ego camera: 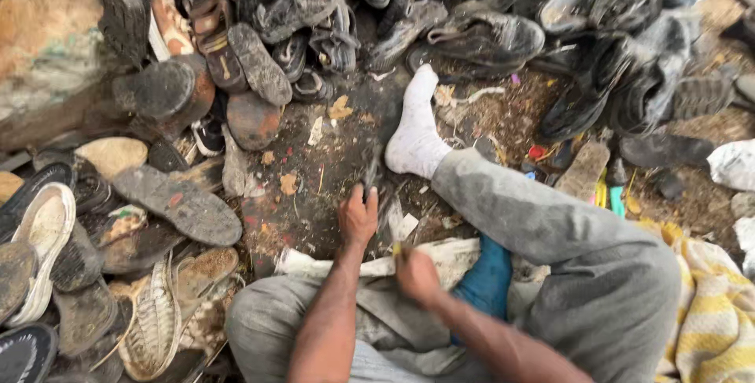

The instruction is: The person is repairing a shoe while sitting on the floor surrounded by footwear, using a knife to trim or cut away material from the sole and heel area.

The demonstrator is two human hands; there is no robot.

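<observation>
Head view:
Left hand (pixel 358 214): fingers closed around a dark tool (pixel 370 172), its tip on the littered floor (pixel 314 194).
Right hand (pixel 415 273): fingers pinch a small yellowish piece (pixel 397 250) (too small to identify).
Surroundings: worn shoes (pixel 480 37) heaped around; white-socked foot (pixel 415 135) beside the tool.

Fm my feed: sock (pixel 415 135) is white knit cloth, matt, grubby. Trousers (pixel 566 257) grey woven cloth, dull. Blanket (pixel 712 312) yellow/white soft cloth, fuzzy. Shoe pile (pixel 487 37) looks like worn leather & rubber, dusty w/ faint sheen. Loose soles (pixel 177 202) rough matt rubber. Ground (pixel 330 163) dark, gritty, w/ paper scraps. Sheet (pixel 448 257) across my lap: crumpled off-white, paper or cloth, can't tell.
</observation>
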